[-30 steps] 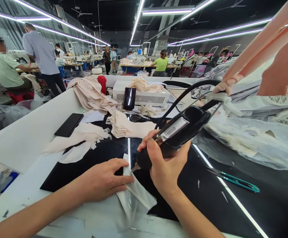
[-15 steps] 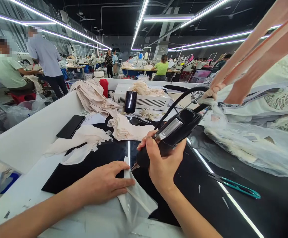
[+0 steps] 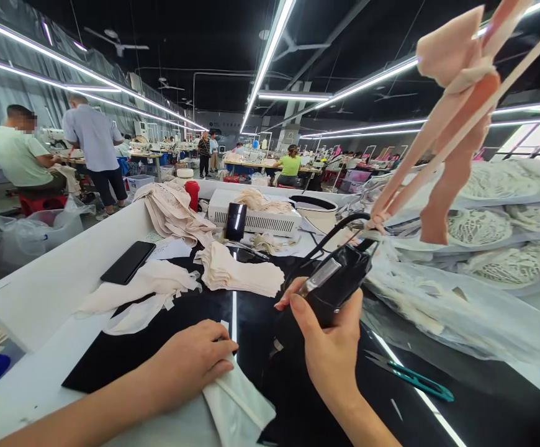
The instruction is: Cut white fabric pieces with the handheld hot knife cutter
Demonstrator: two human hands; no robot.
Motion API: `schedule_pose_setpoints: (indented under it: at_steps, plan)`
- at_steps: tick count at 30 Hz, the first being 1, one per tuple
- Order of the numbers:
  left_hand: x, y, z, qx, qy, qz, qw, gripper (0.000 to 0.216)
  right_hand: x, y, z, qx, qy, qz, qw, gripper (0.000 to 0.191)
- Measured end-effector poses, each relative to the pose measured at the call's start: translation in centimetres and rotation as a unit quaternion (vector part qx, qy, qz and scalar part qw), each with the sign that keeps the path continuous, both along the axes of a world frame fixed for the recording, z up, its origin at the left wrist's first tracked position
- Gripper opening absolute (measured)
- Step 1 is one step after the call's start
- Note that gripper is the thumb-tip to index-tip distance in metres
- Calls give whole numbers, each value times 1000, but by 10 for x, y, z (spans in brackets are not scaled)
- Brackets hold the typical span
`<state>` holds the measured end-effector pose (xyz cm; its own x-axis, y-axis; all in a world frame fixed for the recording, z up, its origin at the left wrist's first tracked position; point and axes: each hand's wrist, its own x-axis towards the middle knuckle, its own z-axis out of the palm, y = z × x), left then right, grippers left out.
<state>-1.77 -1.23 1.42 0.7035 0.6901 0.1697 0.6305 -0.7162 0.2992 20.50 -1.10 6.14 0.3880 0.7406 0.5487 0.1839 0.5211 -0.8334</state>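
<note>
My right hand (image 3: 333,338) is wrapped around a black handheld electric tool (image 3: 339,276) with a metal plate on its side. A cord and knotted pink fabric strips (image 3: 409,167) run up from its rear end. Its front end points down to the left, apart from the fabric. At the lower middle, my left hand (image 3: 189,357) has its fingers bent together over a thin white fabric piece (image 3: 242,403), gripping its upper end. The piece hangs toward me over the black mat (image 3: 135,347). My left thumb is hidden.
Teal-handled thread snips (image 3: 421,380) lie to the right. Stacked cream fabric pieces (image 3: 242,270), loose cut pieces (image 3: 149,285) and a phone (image 3: 128,262) lie beyond my left hand. Bagged lace cups (image 3: 447,310) are piled at right. A white box (image 3: 261,217) stands behind.
My right hand has drawn the tool away from the fabric to the right. My left hand has shifted nearer me with the fabric, its fingers more bent. The view has tilted up.
</note>
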Motion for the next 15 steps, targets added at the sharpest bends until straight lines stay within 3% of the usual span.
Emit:
schedule_pose_setpoints:
  at_steps: [4, 9, 15]
  plan:
    - [11, 3, 1, 49, 48, 5, 998, 9, 25, -8, 4, -29, -50, -15, 998, 53]
    - [10, 7, 1, 88, 80, -11, 993, 18, 54, -21, 6, -70, -141, -13, 988, 60]
    - [6, 11, 4, 74, 11, -48, 996, 11, 98, -41, -20, -143, -269, -24, 952, 72]
